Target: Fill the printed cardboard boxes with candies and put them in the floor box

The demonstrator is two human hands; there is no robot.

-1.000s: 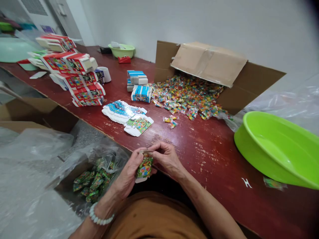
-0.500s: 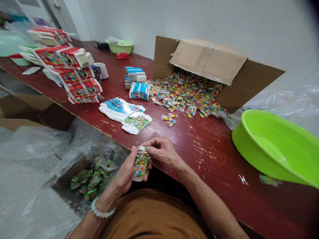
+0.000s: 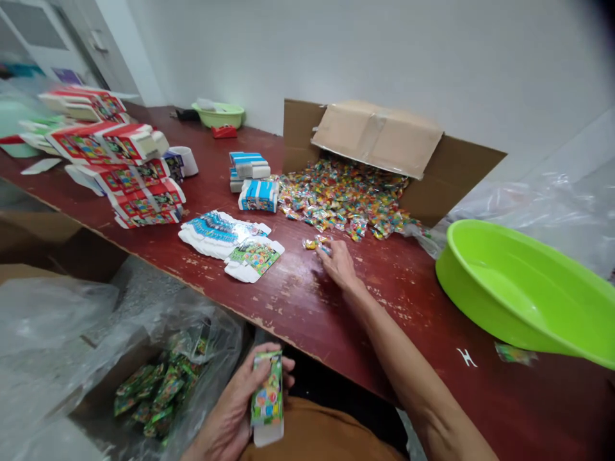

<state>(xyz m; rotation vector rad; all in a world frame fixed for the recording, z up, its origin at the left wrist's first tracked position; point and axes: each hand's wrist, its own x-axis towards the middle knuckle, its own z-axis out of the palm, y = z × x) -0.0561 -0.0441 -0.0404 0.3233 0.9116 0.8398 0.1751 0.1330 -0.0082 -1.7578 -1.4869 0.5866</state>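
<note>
My left hand [image 3: 235,400] is wrapped round a small green printed carton [image 3: 269,397], held tilted in front of my body with a white flap showing at its lower end. Out over the table, my right hand [image 3: 339,264] has its fingertips closed on a small wrapped candy [image 3: 325,248]. Beside those fingertips lies another wrapped candy [image 3: 310,244]. Left of that hand, a flat green carton [image 3: 257,256] lies at the end of a fanned row of flat blue-and-white cartons [image 3: 211,230].
A cardboard box [image 3: 379,137] on its side spills a heap of wrapped candies [image 3: 341,198]. Blue cartons [image 3: 258,195] and red carton stacks [image 3: 144,198] stand leftward. A green basin [image 3: 480,301] is at right. Below the table edge, a lined box holds green packets [image 3: 163,390].
My right hand has left the carton and reached forward to the loose candies. My left hand has moved lower, keeping the carton. The view has shifted slightly.
</note>
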